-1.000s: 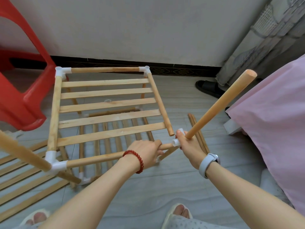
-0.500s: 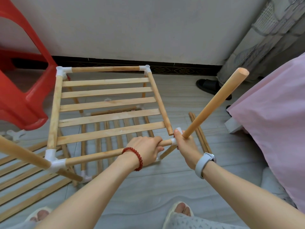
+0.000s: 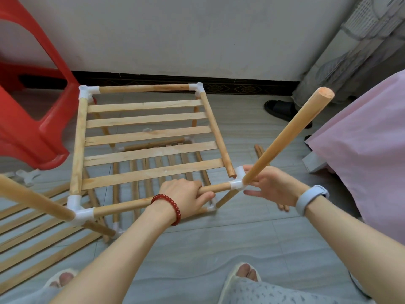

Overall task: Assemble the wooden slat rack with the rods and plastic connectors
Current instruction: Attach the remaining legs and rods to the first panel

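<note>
The wooden slat rack stands on the floor, its top shelf of slats framed by rods and white corner connectors. My left hand is shut around the front rod. My right hand sits at the front right connector, its fingers loosely around the base of the upright rod that slants up to the right. The right side rod ends just beside this connector, its tip outside the socket. Another rod slants out of the front left connector.
A red plastic stool stands close on the left. Loose slats and a spare white connector lie on the floor at left, loose rods at right. A pink cloth and a black slipper are on the right. My feet are below.
My right hand has swung the upright rod steeper and brought the connector toward the side rod's tip; its fingers have loosened. My left hand keeps its hold on the front rod.
</note>
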